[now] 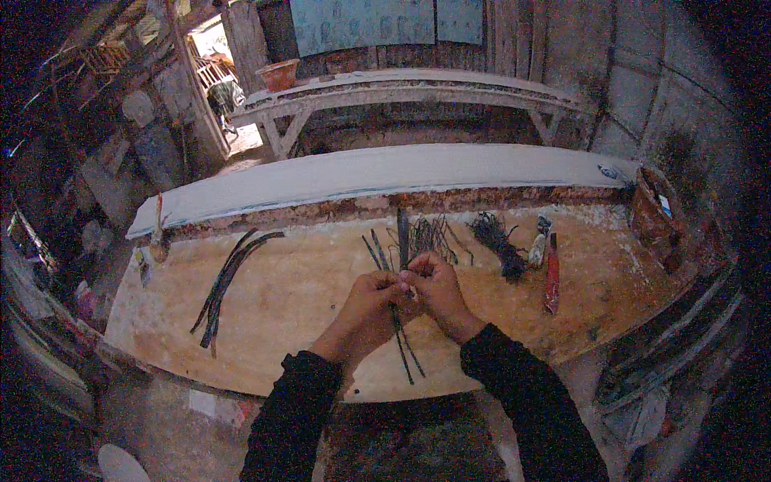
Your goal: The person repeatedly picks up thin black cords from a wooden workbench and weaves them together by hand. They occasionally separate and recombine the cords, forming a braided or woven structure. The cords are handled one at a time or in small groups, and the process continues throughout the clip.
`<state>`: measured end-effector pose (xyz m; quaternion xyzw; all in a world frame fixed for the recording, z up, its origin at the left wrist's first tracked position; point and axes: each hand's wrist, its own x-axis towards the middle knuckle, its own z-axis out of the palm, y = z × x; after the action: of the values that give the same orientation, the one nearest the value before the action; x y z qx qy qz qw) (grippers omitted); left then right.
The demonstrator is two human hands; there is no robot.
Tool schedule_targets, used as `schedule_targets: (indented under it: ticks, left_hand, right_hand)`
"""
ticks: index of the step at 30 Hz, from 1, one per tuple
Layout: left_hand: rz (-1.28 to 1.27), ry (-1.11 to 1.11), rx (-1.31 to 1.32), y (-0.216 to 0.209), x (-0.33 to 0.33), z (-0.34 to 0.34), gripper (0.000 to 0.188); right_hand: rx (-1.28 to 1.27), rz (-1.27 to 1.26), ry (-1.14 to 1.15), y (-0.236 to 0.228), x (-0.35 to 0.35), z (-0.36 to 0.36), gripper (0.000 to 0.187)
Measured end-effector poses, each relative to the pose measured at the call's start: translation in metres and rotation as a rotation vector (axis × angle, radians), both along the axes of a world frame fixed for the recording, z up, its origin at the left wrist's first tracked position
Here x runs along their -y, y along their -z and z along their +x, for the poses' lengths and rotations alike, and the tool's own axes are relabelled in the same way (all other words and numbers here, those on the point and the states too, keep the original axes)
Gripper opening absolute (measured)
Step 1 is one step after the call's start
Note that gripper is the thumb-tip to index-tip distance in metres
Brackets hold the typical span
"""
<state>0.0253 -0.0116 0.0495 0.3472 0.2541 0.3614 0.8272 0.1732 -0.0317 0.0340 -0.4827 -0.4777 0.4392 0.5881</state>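
Observation:
Over the middle of the wooden board, my left hand (371, 299) and my right hand (442, 291) meet with their fingertips pinched together. Whatever is between the fingertips is too small to make out. Thin dark strips (404, 345) run under or through both hands, showing above and below them; I cannot tell whether they are gripped. A wider dark flat strip (403, 229) points away just beyond the fingers. Beside it, to the right, lie loose thin dark strands (434, 239). A tangled black bundle of strands (499, 245) rests farther right.
Several long black strips (227, 285) lie at the board's left. On the right are a red tool or handle (552, 277) and a small pale object (538, 249). A raised whitish ledge (385, 173) borders the far side. A brown bag-like container (654, 213) stands at the right end.

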Motion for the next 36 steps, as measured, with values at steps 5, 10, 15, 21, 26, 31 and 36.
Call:
schedule_targets:
  ticks: [5, 10, 15, 21, 26, 31, 36]
  left_hand:
    - [-0.016, 0.014, 0.031, -0.008, 0.003, -0.004, 0.006]
    - [-0.005, 0.047, 0.051, -0.005, 0.000, -0.003, 0.007]
    - [-0.035, 0.058, 0.009, 0.001, -0.003, -0.007, 0.009]
    - [-0.031, 0.076, 0.023, -0.010, 0.002, -0.006, 0.006]
    - [0.305, -0.070, -0.161, -0.009, 0.003, -0.006, 0.005]
    - [0.684, -0.156, -0.231, -0.001, -0.003, -0.014, 0.004]
    - [-0.058, -0.053, 0.144, 0.000, -0.006, -0.011, 0.003]
  right_hand:
    - [-0.016, -0.015, -0.025, -0.008, 0.003, 0.001, 0.020]
    - [-0.126, -0.033, -0.055, -0.004, 0.003, 0.001, 0.021]
    - [-0.079, -0.041, -0.053, -0.016, 0.008, -0.003, 0.020]
    - [-0.058, -0.011, -0.049, -0.007, 0.005, 0.002, 0.013]
    - [0.124, 0.098, 0.030, -0.019, 0.015, -0.004, 0.006]
    - [0.432, 0.297, -0.079, -0.029, 0.027, -0.003, 0.014]
    - [0.520, 0.410, -0.043, -0.022, 0.025, -0.006, 0.020]
